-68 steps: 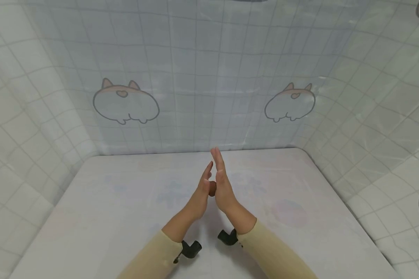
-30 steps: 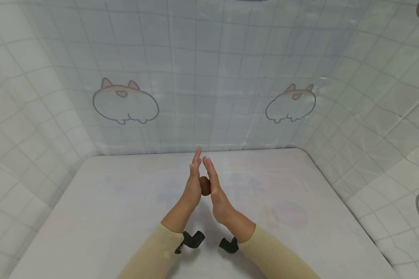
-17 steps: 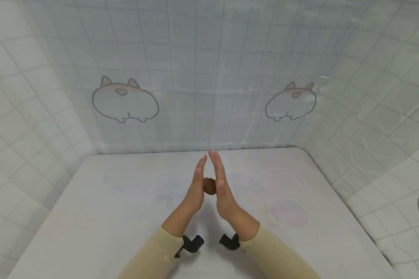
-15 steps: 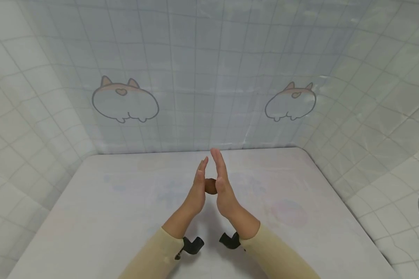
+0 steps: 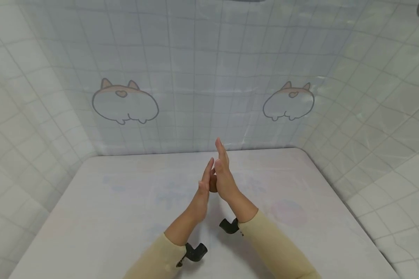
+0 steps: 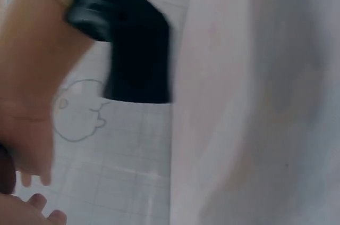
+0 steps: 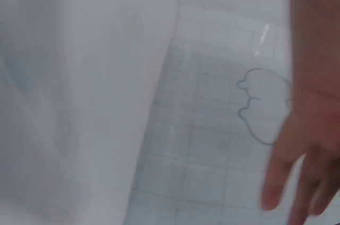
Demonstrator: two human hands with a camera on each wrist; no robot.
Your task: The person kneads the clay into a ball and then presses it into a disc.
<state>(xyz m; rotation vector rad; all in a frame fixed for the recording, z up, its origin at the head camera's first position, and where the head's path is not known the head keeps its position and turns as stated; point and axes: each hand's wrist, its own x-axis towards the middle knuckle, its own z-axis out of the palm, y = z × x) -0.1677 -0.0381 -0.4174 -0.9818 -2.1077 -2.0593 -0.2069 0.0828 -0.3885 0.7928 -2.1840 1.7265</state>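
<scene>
Between my two palms, in the head view, sits a small brown ball (image 5: 213, 183) of what looks like clay or dough; the hands partly cover it. My left hand (image 5: 199, 199) has straight fingers pointing forward and presses on the ball's left side. Against the other side lies my right hand (image 5: 227, 182), set further forward, fingers straight as well. Both hands are held above the table. The left wrist view catches just a dark part of the ball (image 6: 5, 172) at its left edge. In the right wrist view the ball is out of sight.
Below the hands spreads a white table (image 5: 125, 217) with faint pastel patches. A gridded curtain (image 5: 209, 77) with cartoon animal drawings encloses the back and sides. Black wrist mounts (image 5: 196, 252) stick inward from the cream sleeves, close to each other.
Over the last half second my right hand has slid forward and my left hand back, with the ball kept between them. One second ago the left hand was the further forward.
</scene>
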